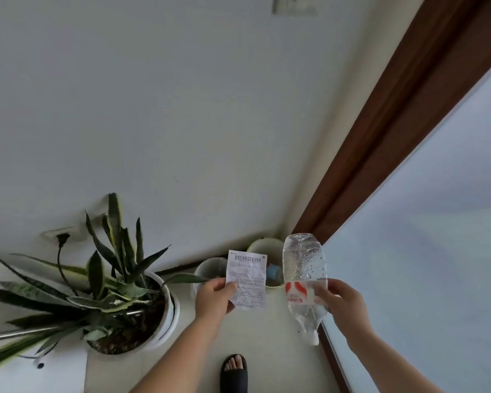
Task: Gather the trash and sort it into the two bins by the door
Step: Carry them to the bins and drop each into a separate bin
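Bins (210,265) partly hidden, contents perhaps bottles

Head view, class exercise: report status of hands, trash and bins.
Left hand holds paper leaflet. Right hand holds plastic bottle, cap down. Two bins ahead in corner. Potted plant beside, not blocking.

i'm looking into a corner of a home, by a doorway. a brown wooden door frame (386,143) runs up beside a frosted glass door (437,251), and the plain white wall (153,123) has a socket (58,235) with a plug in it. a potted plant (111,285) in a white pot stands on the pale tiled floor (270,330), and a foot in a black slipper (234,371) shows below.
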